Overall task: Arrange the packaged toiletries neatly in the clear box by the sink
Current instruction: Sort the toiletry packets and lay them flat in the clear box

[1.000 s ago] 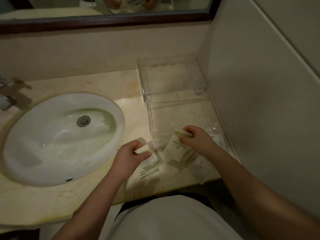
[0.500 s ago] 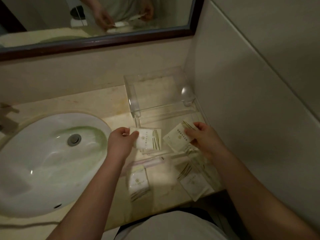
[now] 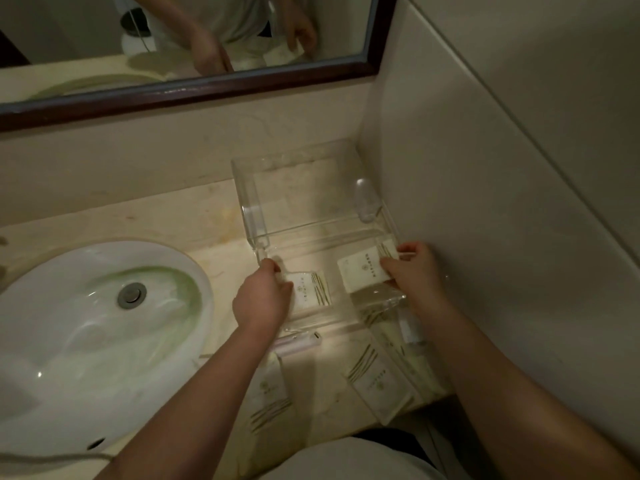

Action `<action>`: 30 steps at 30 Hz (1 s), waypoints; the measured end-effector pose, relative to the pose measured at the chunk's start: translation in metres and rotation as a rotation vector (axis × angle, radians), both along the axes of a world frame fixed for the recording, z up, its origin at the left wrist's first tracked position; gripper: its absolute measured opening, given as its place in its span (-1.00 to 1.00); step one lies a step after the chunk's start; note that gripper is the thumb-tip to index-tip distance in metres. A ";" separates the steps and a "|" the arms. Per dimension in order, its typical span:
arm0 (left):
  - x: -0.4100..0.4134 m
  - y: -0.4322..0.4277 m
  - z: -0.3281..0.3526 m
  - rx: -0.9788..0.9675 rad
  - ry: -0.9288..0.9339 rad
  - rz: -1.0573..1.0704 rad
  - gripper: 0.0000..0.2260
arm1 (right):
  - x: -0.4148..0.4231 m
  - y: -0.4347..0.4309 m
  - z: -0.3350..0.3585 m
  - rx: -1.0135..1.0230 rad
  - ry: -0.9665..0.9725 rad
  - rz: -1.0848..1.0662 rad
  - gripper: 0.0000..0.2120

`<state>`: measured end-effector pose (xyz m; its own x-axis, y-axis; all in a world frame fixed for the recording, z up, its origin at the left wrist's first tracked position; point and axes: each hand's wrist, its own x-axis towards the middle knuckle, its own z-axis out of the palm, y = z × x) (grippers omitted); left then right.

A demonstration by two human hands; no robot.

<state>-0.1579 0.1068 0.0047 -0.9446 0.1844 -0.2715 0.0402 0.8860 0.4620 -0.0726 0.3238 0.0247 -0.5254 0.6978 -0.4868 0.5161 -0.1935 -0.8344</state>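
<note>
A clear plastic box (image 3: 346, 323) stands on the counter by the right wall, its hinged lid (image 3: 301, 188) lying open behind it. My left hand (image 3: 259, 299) grips a white packet with green stripes (image 3: 311, 289) low inside the box's left half. My right hand (image 3: 415, 271) pinches a second white packet (image 3: 363, 270) over the right half. More packets lie in front of the box: one (image 3: 268, 393) partly under my left forearm, another (image 3: 377, 382) to the right. A slim clear tube (image 3: 298, 341) lies against the box's front wall.
The white oval sink (image 3: 86, 337) with its metal drain (image 3: 131, 295) fills the left. The marble counter (image 3: 194, 216) ends close to my body. A tiled wall (image 3: 485, 202) bounds the right, and a dark-framed mirror (image 3: 194, 84) hangs above.
Both hands have carried their packets forward from the counter's front edge into the box and lowered them. The view has tilted up and to the right.
</note>
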 end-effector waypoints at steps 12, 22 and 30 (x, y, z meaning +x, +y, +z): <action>0.032 0.004 -0.022 -0.107 0.175 -0.678 -0.51 | -0.008 -0.019 -0.018 0.993 -0.470 0.594 -0.54; 0.034 -0.003 -0.025 -0.152 0.141 -0.755 -0.38 | -0.012 -0.017 -0.034 0.864 -0.270 1.024 -0.55; 0.038 -0.008 -0.025 0.006 0.132 -0.693 -0.53 | -0.002 -0.023 -0.032 0.847 -0.209 0.933 -0.58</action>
<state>-0.1200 0.0985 -0.0206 -0.6339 0.7567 -0.1599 0.6505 0.6335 0.4190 -0.0743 0.3004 -0.0075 -0.9492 0.2389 -0.2046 0.3044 0.8618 -0.4058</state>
